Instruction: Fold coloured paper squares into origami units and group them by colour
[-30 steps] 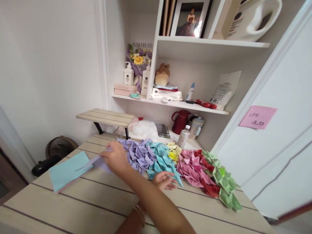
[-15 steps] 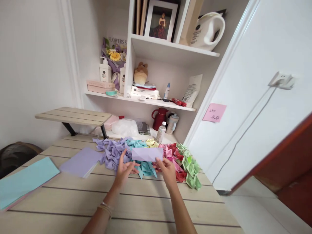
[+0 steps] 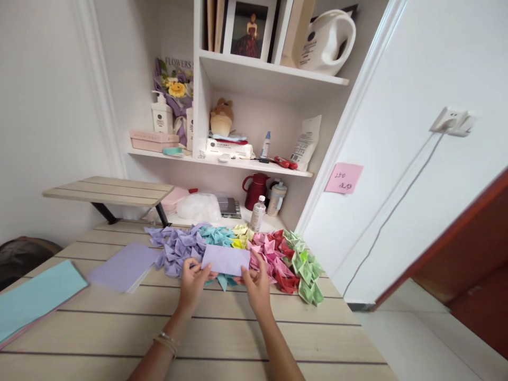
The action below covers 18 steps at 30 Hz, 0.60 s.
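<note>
Both my hands hold a folded lilac paper sheet (image 3: 225, 260) just above the wooden table (image 3: 222, 330). My left hand (image 3: 192, 283) pinches its left end and my right hand (image 3: 257, 283) pinches its right end. Right behind the sheet lies a row of folded paper pieces in colour groups: purple (image 3: 177, 248), teal (image 3: 216, 235), yellow (image 3: 240, 238), pink (image 3: 270, 256), red (image 3: 286, 278) and green (image 3: 307, 270). A stack of lilac sheets (image 3: 123, 267) lies to the left of my left hand.
A stack of teal paper (image 3: 35, 299) lies at the table's left edge. A small raised wooden shelf (image 3: 107, 190) stands at the back left. Behind the pieces are a red jug (image 3: 254, 190), a small bottle (image 3: 257, 212) and a white wall shelf (image 3: 222, 159) with bottles and boxes.
My hands met on one lilac sheet, which now sits folded and lower, close to the table. The view swung right, so the paper stacks slid left.
</note>
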Available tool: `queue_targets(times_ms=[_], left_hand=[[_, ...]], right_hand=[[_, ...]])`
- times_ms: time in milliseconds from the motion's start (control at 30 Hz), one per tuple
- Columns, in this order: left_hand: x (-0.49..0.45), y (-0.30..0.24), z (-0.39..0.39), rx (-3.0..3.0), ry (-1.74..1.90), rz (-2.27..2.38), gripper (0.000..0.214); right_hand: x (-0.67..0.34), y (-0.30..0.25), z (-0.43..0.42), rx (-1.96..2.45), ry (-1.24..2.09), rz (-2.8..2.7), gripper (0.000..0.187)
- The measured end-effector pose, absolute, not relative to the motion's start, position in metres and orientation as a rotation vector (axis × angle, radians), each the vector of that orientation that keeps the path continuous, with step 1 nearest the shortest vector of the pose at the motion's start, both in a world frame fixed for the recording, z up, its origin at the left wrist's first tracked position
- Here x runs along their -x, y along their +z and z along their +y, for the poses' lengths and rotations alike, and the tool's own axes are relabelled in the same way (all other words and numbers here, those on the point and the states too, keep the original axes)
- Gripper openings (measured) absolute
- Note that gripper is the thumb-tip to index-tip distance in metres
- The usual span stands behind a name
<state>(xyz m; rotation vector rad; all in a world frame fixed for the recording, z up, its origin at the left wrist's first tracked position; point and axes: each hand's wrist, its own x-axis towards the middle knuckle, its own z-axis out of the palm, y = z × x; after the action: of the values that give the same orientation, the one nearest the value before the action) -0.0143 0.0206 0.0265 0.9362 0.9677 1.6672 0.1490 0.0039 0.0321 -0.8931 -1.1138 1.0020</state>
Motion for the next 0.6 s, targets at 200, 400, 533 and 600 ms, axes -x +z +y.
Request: queue_targets(times_ms=[200,400,533,600], left_hand=[[0.012,0.025,0.018,-1.077,1.572,0.978,0.034],[0.013,0.029,0.017,-1.005,1.565,0.995,0.032],[0.015,0.031,0.018,-0.986,1.589,0.99,0.031],[0.016,0.033,0.018,-0.979,1.58,0.983,0.031]], right_hand=[[-0.141,0.027,0.0,0.897,0.957,-1.242,0.047],[-0.147,0.03,-0.003,0.893,0.752,-1.683,0.05],[-0.151,0.031,-0.002,0.894,0.699,-1.705,0.051],[-0.152,0.031,-0.001,0.894,0.704,-1.696,0.051]])
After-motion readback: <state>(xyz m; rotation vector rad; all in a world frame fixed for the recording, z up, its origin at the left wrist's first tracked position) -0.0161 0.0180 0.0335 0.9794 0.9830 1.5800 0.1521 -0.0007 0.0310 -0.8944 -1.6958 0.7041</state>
